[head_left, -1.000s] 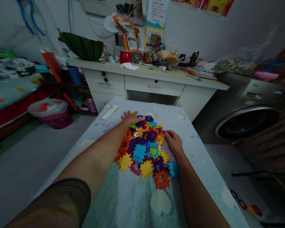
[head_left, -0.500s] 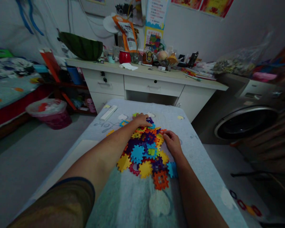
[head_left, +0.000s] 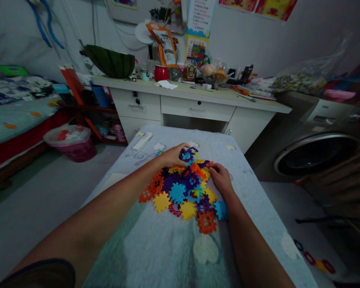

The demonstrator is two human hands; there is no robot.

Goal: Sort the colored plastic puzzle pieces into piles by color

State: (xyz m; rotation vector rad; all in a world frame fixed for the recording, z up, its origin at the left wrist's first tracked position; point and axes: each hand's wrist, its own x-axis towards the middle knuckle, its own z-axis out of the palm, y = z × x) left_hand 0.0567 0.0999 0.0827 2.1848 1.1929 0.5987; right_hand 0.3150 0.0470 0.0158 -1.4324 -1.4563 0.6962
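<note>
A heap of colourful interlocking plastic tiles (head_left: 177, 193) with notched edges lies on the cloth-covered table (head_left: 156, 248). My left hand (head_left: 176, 155) is at the far side of the heap, its fingers closed around purple and blue tiles (head_left: 187, 155) that stand tilted up. At the heap's right edge, my right hand (head_left: 221, 178) pinches the corner of an orange tile (head_left: 209, 164); its other fingers are curled in. Nearer to me lie a yellow tile (head_left: 188, 210), an orange window-patterned tile (head_left: 207, 222) and a blue tile (head_left: 220, 210). My left forearm hides some of the heap's left side.
A white remote-like bar (head_left: 143, 141) lies at the table's far left. Behind stands a white desk (head_left: 195, 105) with a watermelon piece (head_left: 109, 61), jars and papers. A washing machine (head_left: 315, 132) is on the right, a pink bin (head_left: 75, 149) on the left.
My left hand has closed on the purple and blue tiles and tilted them up. Orange tiles at the heap's left now show beyond my forearm. My right hand stays at the right edge.
</note>
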